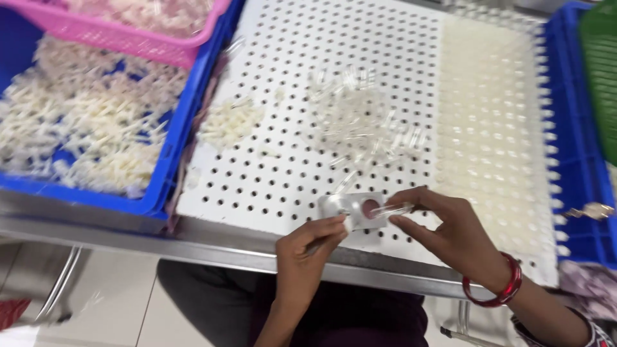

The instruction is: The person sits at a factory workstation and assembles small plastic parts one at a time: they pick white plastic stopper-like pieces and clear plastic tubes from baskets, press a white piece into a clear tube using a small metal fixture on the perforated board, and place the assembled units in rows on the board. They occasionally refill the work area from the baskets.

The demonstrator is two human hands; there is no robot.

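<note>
Both hands at the near edge of the white board, fitting a clear tube over the small metal block.

My left hand [308, 247] pinches a thin white piece just beside the metal block [353, 209] on the board [289, 64]; my right hand [443, 231] holds a clear tube [393, 210] between thumb and fingers, tip over the block's reddish spot. I judge this mid-assembly: next needs the two parts lined up and pressed. Loose tube pile [360, 122] lies farther up the board; filled rows [488, 115] at its right side; blue bin [83, 122] left of it.
</note>
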